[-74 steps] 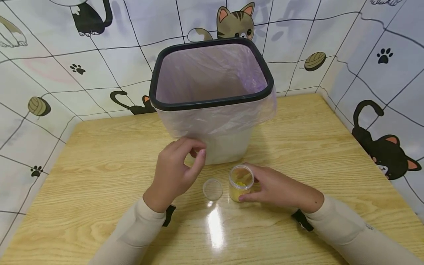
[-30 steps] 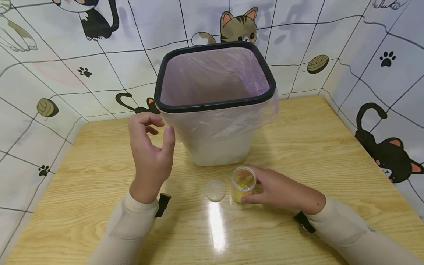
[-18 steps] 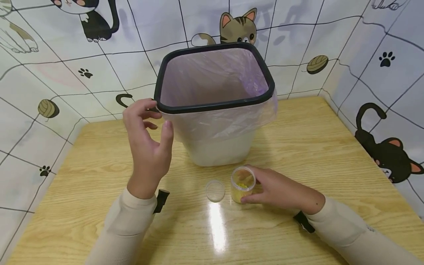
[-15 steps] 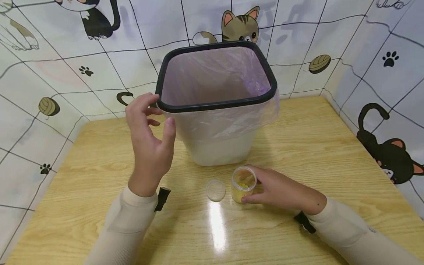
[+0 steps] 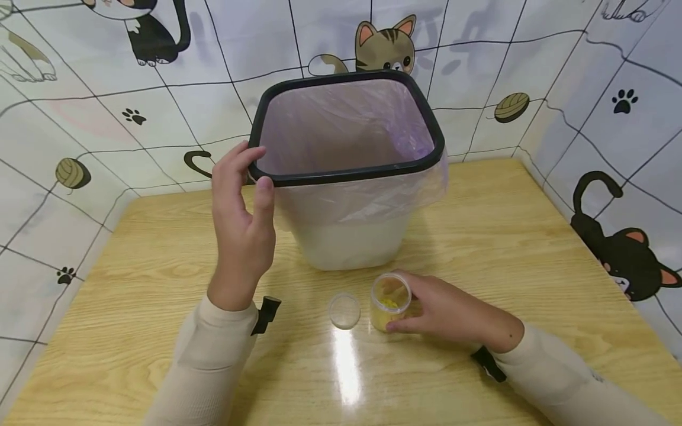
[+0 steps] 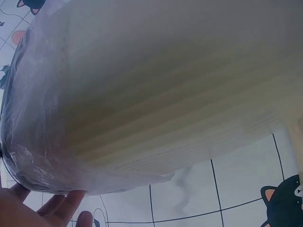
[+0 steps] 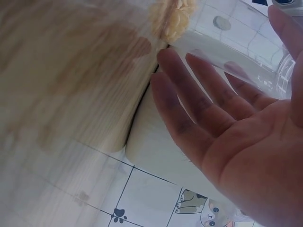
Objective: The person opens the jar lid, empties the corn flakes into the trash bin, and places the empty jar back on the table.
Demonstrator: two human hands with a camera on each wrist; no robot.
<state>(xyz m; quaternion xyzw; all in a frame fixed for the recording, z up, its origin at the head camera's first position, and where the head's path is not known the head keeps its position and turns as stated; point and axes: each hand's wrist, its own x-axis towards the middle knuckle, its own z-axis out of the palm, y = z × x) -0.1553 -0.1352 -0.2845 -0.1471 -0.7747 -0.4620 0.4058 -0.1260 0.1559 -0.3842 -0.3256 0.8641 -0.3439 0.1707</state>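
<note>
At the left front corner of the trash can (image 5: pixel 346 236), my left hand (image 5: pixel 240 231) grips the black rim (image 5: pixel 346 176), index finger over the top and thumb against the near side. In the left wrist view its fingers (image 6: pixel 71 203) lie along the plastic liner (image 6: pixel 38 156). My right hand (image 5: pixel 447 310) holds a clear, lidless jar (image 5: pixel 379 319) upright on the table, thumb in front and fingers behind. Small yellow pieces (image 7: pixel 176 21) lie in the jar's bottom. A round clear lid (image 5: pixel 344 311) rests flat to the jar's left.
The wooden table (image 5: pixel 160 284) carries everything. A wall covering (image 5: pixel 176 118) printed with cats closes off the back and both sides. The translucent purple liner is folded over the can's rim, and the can stands near the back wall.
My left hand has risen from in front of the can to its left front corner and taken hold of the rim. The right hand has stayed on the jar.
</note>
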